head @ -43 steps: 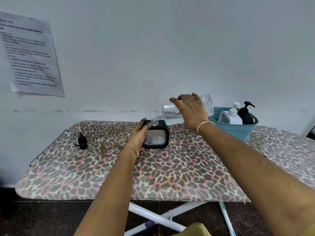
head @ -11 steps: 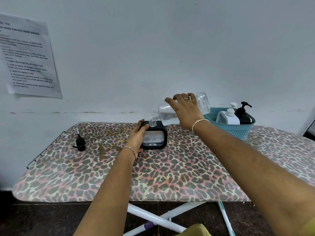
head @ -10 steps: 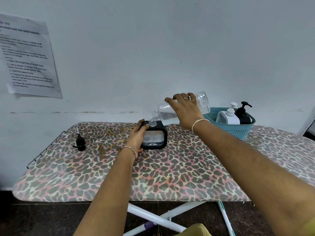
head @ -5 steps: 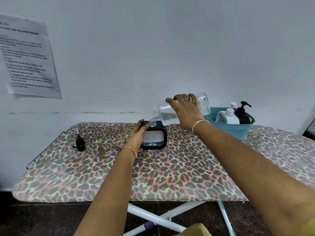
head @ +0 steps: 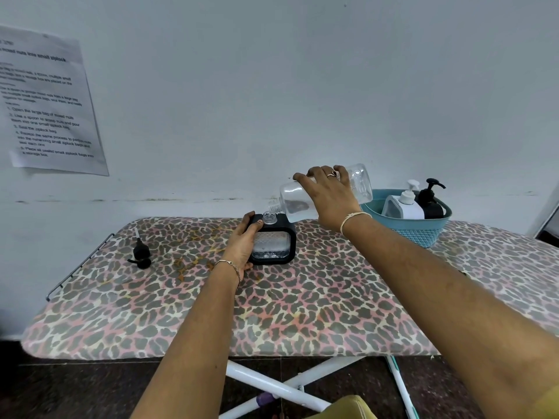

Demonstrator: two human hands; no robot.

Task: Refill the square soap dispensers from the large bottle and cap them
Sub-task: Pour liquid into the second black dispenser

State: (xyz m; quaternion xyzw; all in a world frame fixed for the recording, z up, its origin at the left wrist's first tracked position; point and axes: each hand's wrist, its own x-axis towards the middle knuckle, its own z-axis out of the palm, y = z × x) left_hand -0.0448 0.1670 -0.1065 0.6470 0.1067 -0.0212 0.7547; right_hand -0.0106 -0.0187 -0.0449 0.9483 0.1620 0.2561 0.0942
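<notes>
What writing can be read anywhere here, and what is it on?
All on the paper sheet on the wall:
"mixed nuts into small ziplock" (heading, start cut off)
"1. Open the large bag of mixed nuts"
"3. Seal the ziplock bag"
"5. Place all sealed small ziplock bags into a storage box"
Its other lines: too blurred to quote surely.
No label shows on the large bottle, the black square dispenser or the basket.

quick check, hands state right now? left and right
Left hand: grips the side of the black square dispenser.
Right hand: grips the large clear bottle, tipped with its mouth at the dispenser's open neck.
</notes>
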